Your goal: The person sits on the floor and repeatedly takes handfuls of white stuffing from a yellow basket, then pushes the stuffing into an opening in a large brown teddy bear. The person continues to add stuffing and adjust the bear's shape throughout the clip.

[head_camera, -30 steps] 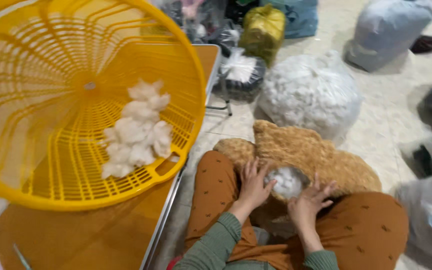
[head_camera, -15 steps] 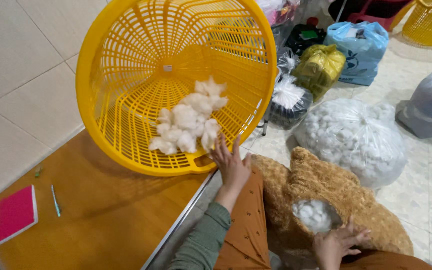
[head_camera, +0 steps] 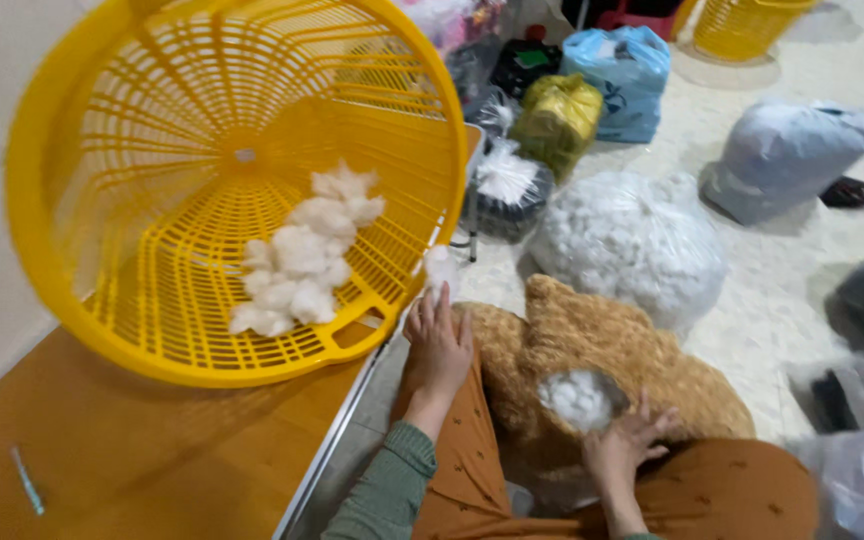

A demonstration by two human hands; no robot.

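Basket: we find a large yellow slotted plastic basket (head_camera: pixel 152 150) tipped on its side on a wooden table (head_camera: pixel 132 450), its open mouth facing the person, just left of and above the left hand.
Stuffing in basket: we note a heap of white fibre clumps (head_camera: pixel 297 265) lying on the lower wall of the basket, left of the left hand and apart from it.
Soft toy: we record a brown plush toy (head_camera: pixel 592 350) lying across the person's lap, between the two hands, with a hole in its fabric showing white stuffing (head_camera: pixel 577 398).
Stuffing bag: we see a clear bag packed with white stuffing (head_camera: pixel 632 240) on the floor beyond the toy, well above the right hand.
Left hand: we find the left hand (head_camera: pixel 439 345) raised near the basket rim, fingers loosely curled, with a small tuft of white stuffing (head_camera: pixel 439 268) at the fingertips; we cannot tell how firmly it is pinched.
Right hand: we find the right hand (head_camera: pixel 630 448) open, fingers spread flat on the toy just beside the hole, closed on nothing.
Minor items: we note a thin blue pen (head_camera: pixel 27 480) on the table, well left of the left hand.
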